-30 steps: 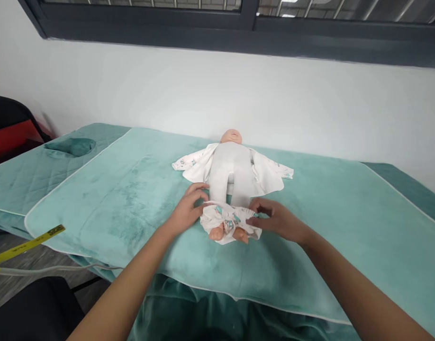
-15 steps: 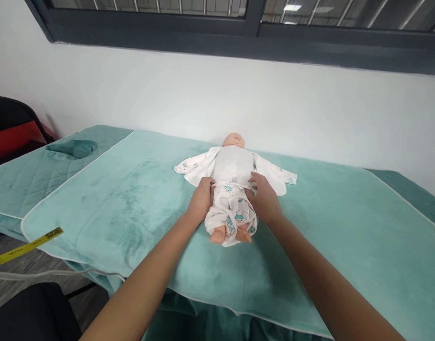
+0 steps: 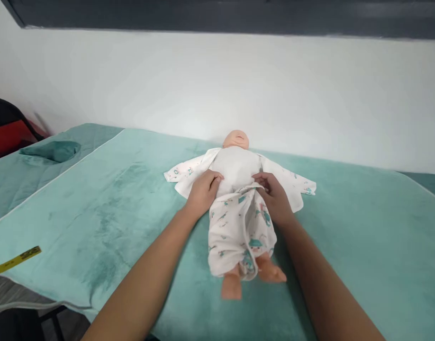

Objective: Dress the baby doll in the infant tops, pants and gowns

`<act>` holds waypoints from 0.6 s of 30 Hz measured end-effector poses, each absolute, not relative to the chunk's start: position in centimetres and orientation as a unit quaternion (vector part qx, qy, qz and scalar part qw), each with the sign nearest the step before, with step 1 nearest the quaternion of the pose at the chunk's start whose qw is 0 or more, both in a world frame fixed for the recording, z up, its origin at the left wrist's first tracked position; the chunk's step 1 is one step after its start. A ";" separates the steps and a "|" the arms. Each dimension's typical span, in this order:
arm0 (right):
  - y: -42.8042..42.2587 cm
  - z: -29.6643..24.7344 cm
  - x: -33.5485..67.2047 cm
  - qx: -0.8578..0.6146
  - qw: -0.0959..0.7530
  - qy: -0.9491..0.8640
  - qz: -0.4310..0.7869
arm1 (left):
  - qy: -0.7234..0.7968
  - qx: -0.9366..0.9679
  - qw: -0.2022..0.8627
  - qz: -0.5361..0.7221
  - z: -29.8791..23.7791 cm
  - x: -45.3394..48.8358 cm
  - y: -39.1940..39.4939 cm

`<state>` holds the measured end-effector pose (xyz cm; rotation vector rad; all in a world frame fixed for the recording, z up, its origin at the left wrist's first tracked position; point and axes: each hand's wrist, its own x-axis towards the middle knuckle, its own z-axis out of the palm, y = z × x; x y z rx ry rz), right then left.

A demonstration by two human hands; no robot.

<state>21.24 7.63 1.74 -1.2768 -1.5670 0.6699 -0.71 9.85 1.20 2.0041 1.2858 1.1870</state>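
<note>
A baby doll (image 3: 237, 163) lies on its back with its head towards the wall and its feet towards me. Its torso is white, and a white printed jacket (image 3: 288, 182) lies spread open beneath it. Printed white trousers (image 3: 226, 237) cover its legs, leaving the feet bare. My left hand (image 3: 204, 189) is closed at the left side of the waist, fingertips against the torso; the cloth in its grip is mostly hidden. On the other side, my right hand (image 3: 272, 195) pinches the trousers' waistband, which is pulled up higher there.
A green padded cover (image 3: 132, 189) spreads over the table against the white wall (image 3: 203, 80). At the left are a face hole (image 3: 52, 150), a red and black item (image 3: 9, 132), a yellow tag (image 3: 16, 262) and a pale cable (image 3: 36, 305).
My view has tilted down and come closer. The trousers are now drawn out along the legs, less bunched. Both hands stay at the waist, and the doll's right-hand leg has turned outward.
</note>
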 end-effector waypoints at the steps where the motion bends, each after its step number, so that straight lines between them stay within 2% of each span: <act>1: 7.4 1.6 21.2 -0.521 0.481 -0.649 0.276 | 0.470 0.716 0.262 0.445 1.1 -0.7 9.6; 4: 6.5 1.8 21.0 -0.524 0.467 -0.663 0.260 | 0.478 0.675 0.359 0.433 1.5 -1.4 8.8; 8: 5.8 2.2 20.9 -0.567 0.467 -0.635 0.237 | 0.462 0.643 0.496 0.357 2.6 -3.1 7.5; 11: 5.5 2.2 21.2 -0.609 0.420 -0.625 0.249 | 0.439 0.615 0.580 0.304 2.7 -4.3 6.2; 15: 4.7 1.9 21.9 -0.622 0.354 -0.620 0.321 | 0.403 0.579 0.656 0.269 2.3 -5.1 3.9; 18: 3.4 1.8 22.0 -0.587 0.382 -0.581 0.413 | 0.393 0.588 0.649 0.280 2.2 -5.1 2.7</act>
